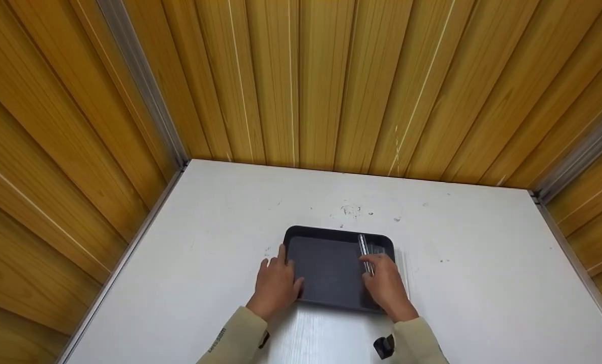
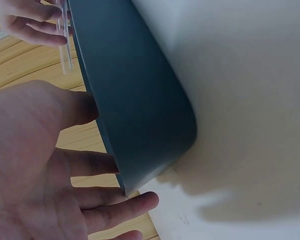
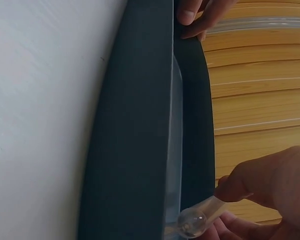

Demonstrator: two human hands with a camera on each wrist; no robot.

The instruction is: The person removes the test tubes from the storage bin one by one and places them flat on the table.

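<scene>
Right hand (image 1: pixel 385 283) pinches a clear tube (image 1: pixel 364 246) over the dark tray's (image 1: pixel 326 268) right side; left hand (image 1: pixel 276 284), fingers mostly straight, touches its left rim. Clear pieces (image 1: pixel 377 249) seemingly in tray; held tube unreleased, remainder unclear.

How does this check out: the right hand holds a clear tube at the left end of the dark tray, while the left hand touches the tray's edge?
One thing is off: the clear tube is at the right end of the dark tray, as the head view shows. The right hand does hold it, and the left hand touches the tray's edge.
</scene>
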